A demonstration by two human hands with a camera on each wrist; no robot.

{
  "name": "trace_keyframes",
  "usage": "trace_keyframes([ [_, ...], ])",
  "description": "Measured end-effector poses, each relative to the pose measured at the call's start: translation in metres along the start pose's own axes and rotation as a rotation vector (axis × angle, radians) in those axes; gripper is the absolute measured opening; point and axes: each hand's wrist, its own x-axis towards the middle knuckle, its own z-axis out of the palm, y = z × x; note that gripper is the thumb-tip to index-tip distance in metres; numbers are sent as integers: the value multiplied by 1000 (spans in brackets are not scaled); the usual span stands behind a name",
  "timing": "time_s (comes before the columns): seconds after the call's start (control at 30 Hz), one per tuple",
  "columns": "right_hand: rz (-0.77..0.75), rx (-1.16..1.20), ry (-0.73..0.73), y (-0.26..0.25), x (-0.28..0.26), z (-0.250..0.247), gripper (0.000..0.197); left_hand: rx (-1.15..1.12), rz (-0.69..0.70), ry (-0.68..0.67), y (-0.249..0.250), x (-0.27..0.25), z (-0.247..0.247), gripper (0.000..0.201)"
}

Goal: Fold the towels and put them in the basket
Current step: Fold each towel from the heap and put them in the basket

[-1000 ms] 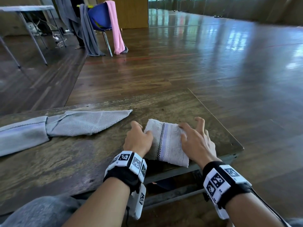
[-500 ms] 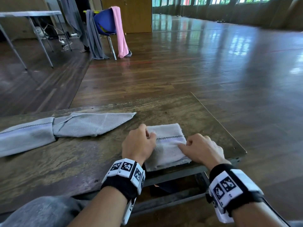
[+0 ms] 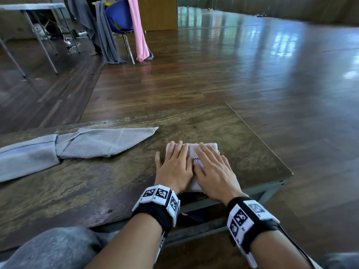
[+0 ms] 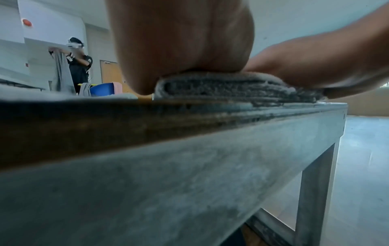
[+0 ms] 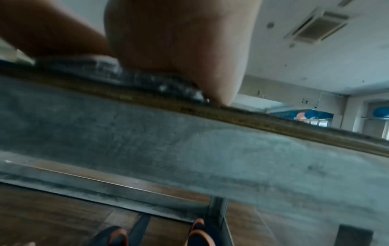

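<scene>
A small white towel (image 3: 194, 150), folded into a thick square with a checked stripe, lies near the front right edge of the wooden table (image 3: 97, 181). Both hands press flat on it side by side with straight fingers: my left hand (image 3: 173, 164) on its left half, my right hand (image 3: 213, 167) on its right half. The left wrist view shows the towel's stacked layers (image 4: 231, 86) squashed under my left palm (image 4: 183, 41). In the right wrist view my right palm (image 5: 179, 41) bears down on the towel's edge (image 5: 134, 78). No basket is in view.
A larger grey towel (image 3: 77, 146), loosely bunched, stretches across the table's left side. Beyond the table, a blue chair (image 3: 118, 18) draped with pink and grey cloths stands on the wooden floor, beside a folding table (image 3: 31, 6). Another person (image 4: 77, 66) holds up a cloth far off.
The towel was folded once more into a smaller square. Both hands went from pinching its edges with curled fingers to lying flat on top of it.
</scene>
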Motion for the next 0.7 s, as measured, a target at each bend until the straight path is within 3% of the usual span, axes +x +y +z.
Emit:
trace_keyframes([
  [0.17, 98, -18, -40, 1, 4, 2, 67, -1, -21, -76, -6, 8, -1, 55],
  [0.4, 200, 12, -65, -2, 6, -1, 78, -8, -58, -82, -10, 7, -1, 56],
  [0.7, 226, 27, -61, -1, 2, 0, 80, -2, -189, -235, -24, -3, -18, 56],
])
